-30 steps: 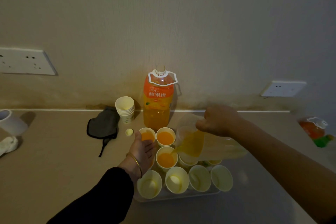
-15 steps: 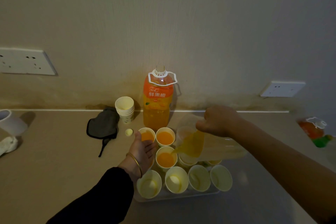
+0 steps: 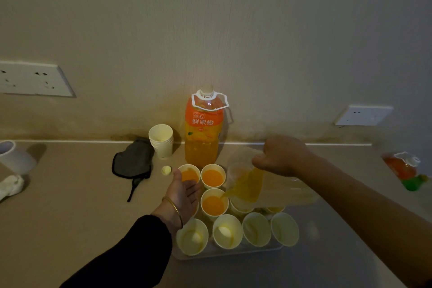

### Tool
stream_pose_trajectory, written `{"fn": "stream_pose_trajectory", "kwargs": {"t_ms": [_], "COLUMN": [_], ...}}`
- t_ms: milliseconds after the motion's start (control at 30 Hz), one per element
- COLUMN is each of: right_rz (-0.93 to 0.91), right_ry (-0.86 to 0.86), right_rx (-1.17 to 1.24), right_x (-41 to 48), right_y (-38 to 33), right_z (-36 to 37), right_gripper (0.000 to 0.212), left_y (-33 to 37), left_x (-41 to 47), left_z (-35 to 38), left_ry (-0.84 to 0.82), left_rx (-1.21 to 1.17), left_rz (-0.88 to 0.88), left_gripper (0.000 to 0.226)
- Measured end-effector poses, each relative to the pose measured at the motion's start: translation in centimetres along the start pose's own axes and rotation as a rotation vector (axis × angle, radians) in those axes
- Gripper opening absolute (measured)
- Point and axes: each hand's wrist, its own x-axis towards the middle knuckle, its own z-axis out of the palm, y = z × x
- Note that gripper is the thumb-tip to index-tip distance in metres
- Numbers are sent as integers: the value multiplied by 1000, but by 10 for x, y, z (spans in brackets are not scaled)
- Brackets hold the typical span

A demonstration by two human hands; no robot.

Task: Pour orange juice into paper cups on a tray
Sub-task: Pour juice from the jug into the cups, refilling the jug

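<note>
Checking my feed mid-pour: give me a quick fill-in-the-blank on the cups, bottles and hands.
The right hand tilts the pouring bottle toward a cup in the ___ row. On the tray, the front row holds ___ empty cups. The cup stack stands ___ of the upright bottle.
Missing: middle; four; left.

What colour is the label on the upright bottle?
The label is orange with white characters, seen in the head view.
</note>
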Motion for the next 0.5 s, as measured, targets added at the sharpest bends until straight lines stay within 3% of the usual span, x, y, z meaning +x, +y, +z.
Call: {"fn": "stream_pose_trajectory", "kwargs": {"t_ms": [500], "right_rz": [-21], "right_ry": [13], "right_rx": [2], "right_x": [-1], "right_y": [-2], "right_z": [0], "right_gripper": [47], "left_y": [2], "left_x": [2], "left_z": [-5], "left_ry": [-11], "left_rx": [-8], "left_rz": [-6], "left_gripper": [87]}}
